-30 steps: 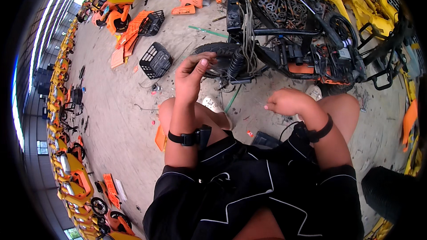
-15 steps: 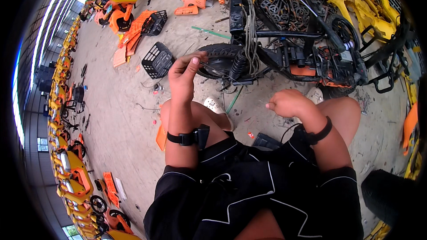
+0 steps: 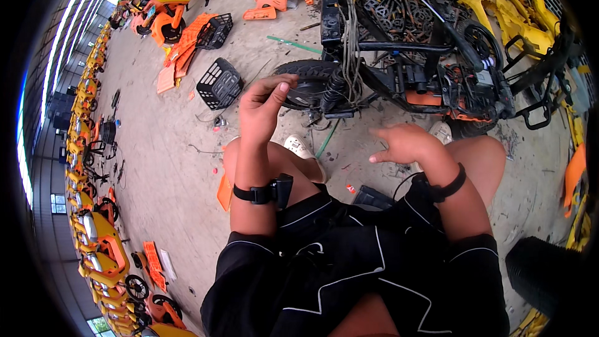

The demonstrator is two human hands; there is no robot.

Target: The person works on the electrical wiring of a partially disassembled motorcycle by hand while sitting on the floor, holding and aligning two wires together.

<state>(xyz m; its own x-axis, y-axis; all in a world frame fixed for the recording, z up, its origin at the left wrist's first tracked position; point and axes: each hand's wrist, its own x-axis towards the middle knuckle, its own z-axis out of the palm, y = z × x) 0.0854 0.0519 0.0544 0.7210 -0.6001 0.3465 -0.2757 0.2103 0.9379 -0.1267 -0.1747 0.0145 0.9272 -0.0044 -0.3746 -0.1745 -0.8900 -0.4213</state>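
Observation:
My left hand [image 3: 263, 105] is raised beside the rear wheel [image 3: 306, 78] of a stripped scooter frame [image 3: 399, 47]. Its thumb and forefinger pinch together; whatever lies between them is too fine to make out. Over the bare floor in front of the frame, my right hand [image 3: 409, 146] hangs with thumb and forefinger apart, holding nothing. A bundle of grey cable [image 3: 352, 43] loops down the frame next to the black shock absorber [image 3: 335, 90].
Two black plastic baskets [image 3: 219, 83] lie left of the wheel, near orange body panels [image 3: 187, 43]. Metal parts [image 3: 409, 12] are heaped behind the frame, with yellow panels [image 3: 524, 12] beyond. Rows of yellow scooters [image 3: 103, 249] line the left. A green strip [image 3: 327, 139] lies by my foot.
My right hand has spread its thumb and forefinger, which were closer together before. My left hand has shifted slightly right, still pinched near the wheel.

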